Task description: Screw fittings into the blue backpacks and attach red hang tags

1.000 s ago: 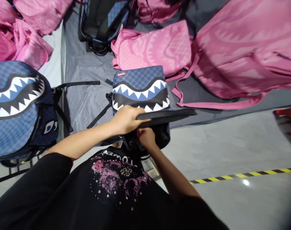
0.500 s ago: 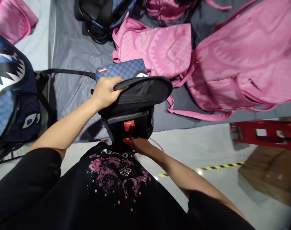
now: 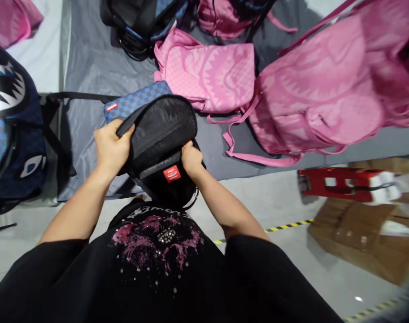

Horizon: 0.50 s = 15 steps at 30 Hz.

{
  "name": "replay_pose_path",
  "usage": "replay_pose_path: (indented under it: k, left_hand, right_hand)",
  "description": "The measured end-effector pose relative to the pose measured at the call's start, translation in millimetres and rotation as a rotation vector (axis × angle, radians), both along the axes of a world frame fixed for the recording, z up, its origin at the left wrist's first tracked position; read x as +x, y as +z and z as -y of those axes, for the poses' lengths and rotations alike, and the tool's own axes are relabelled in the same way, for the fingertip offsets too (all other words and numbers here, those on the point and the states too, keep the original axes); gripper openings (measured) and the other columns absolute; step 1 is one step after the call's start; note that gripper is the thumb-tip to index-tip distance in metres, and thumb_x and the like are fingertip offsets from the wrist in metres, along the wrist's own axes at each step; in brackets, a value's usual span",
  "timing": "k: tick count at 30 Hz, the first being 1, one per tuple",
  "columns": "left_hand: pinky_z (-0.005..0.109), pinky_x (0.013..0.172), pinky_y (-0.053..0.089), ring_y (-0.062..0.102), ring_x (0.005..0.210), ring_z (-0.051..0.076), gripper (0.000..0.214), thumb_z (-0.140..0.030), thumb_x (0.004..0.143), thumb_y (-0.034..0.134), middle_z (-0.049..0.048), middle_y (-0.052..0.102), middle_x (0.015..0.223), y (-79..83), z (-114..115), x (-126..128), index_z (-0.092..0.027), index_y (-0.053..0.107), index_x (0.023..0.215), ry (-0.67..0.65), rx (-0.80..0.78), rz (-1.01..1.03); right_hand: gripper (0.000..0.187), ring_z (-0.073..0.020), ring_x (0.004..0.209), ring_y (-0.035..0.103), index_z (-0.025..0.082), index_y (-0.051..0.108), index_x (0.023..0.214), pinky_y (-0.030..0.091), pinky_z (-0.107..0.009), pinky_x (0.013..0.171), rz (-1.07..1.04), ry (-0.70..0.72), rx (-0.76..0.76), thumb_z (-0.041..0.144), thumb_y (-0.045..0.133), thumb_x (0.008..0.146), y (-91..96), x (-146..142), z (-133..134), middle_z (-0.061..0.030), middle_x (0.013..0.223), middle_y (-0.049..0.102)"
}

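Observation:
A small blue checkered backpack (image 3: 137, 98) lies unzipped in front of me, its black lining and a red label (image 3: 171, 174) facing up. My left hand (image 3: 112, 146) is closed around the rim of its black-lined flap (image 3: 167, 121). On the other side, my right hand (image 3: 191, 158) pinches the edge of the opening near the flap's lower right corner; its fingertips are partly hidden. Just behind the bag rests a small pink backpack (image 3: 213, 76) with a shark-mouth print.
A large pink backpack (image 3: 308, 98) lies to the right on the grey cloth (image 3: 86, 58). To the left is a large blue shark backpack (image 3: 19, 148). On the floor at right are a red object (image 3: 339, 185) and a cardboard box (image 3: 345, 233).
My right hand has come up out of the bag's lower opening to grip its right edge. The bag has turned and shifted left with my left hand, which still holds the flap.

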<state>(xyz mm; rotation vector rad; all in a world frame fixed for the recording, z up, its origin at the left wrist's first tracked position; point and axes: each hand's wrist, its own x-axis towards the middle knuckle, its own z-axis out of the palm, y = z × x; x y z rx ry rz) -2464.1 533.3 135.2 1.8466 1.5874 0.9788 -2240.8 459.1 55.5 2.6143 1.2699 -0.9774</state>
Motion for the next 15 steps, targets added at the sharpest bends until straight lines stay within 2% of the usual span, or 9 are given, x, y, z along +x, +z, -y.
replay_pose_path:
  k: [2,3,5,8,11,13,15]
  left_hand:
    - [0.023,0.059,0.035,0.049,0.059,0.011,0.021,-0.031,0.083,0.063,-0.0039,0.051,0.059,-7.0,-2,-5,-0.017,0.061,0.068,-0.004,0.003,0.003]
    - [0.023,0.06,0.036,0.051,0.06,0.012,0.021,-0.033,0.084,0.062,-0.0032,0.054,0.06,-8.7,-2,-5,-0.017,0.063,0.07,-0.011,0.004,0.005]
    - [0.024,0.061,0.037,0.053,0.06,0.013,0.024,-0.036,0.085,0.061,-0.0017,0.057,0.061,-9.3,-2,-1,-0.017,0.066,0.07,-0.015,0.006,0.007]
    - [0.024,0.061,0.038,0.056,0.061,0.013,0.027,-0.038,0.085,0.059,-0.0005,0.061,0.062,-6.6,-3,7,-0.017,0.068,0.071,-0.04,0.017,0.012]
    - [0.024,0.059,0.036,0.057,0.061,0.014,0.028,-0.039,0.086,0.058,0.0,0.062,0.063,-3.4,-3,15,-0.017,0.069,0.072,-0.139,0.032,0.01]
    - [0.024,0.057,0.034,0.055,0.06,0.013,0.028,-0.039,0.086,0.057,0.0,0.062,0.063,-1.9,-3,20,-0.017,0.069,0.073,-0.196,0.045,0.0]
    - [0.025,0.056,0.034,0.054,0.059,0.013,0.028,-0.039,0.085,0.058,-0.0004,0.061,0.063,-1.7,-4,24,-0.017,0.068,0.073,-0.242,0.064,-0.018]
  right_hand:
    - [0.028,-0.0268,0.11,0.067,0.013,0.048,0.124,0.051,-0.035,0.088,0.031,-0.068,-0.06,0.029,0.045,0.101,7.4,9,31,-0.023,0.111,0.068]
    - [0.025,-0.0266,0.103,0.069,0.014,0.051,0.119,0.052,-0.034,0.084,0.019,-0.102,-0.101,0.029,0.049,0.099,12.9,15,50,-0.021,0.104,0.07]
    - [0.02,-0.0253,0.077,0.072,0.015,0.057,0.102,0.053,-0.032,0.068,-0.086,-0.171,-0.193,0.034,0.059,0.094,26.0,31,88,-0.0136,0.078,0.07]
    - [0.029,-0.0192,0.042,0.059,0.017,0.058,0.083,0.044,-0.026,0.045,-0.373,-0.289,-0.262,0.045,0.064,0.089,42.1,53,125,-0.0015,0.049,0.057]
    - [0.037,-0.0157,0.041,0.056,0.02,0.053,0.092,0.042,-0.023,0.042,-0.668,-0.435,-0.114,0.056,0.044,0.096,37.5,56,121,0.0029,0.048,0.054]
    - [0.044,-0.0138,0.044,0.057,0.022,0.047,0.095,0.045,-0.023,0.046,-0.821,-0.542,0.035,0.063,0.031,0.098,18.4,40,100,0.0037,0.052,0.054]
    - [0.051,-0.011,0.039,0.048,0.023,0.044,0.089,0.044,-0.022,0.045,-0.946,-0.636,0.151,0.069,0.023,0.097,-7.9,14,77,0.006,0.048,0.047]
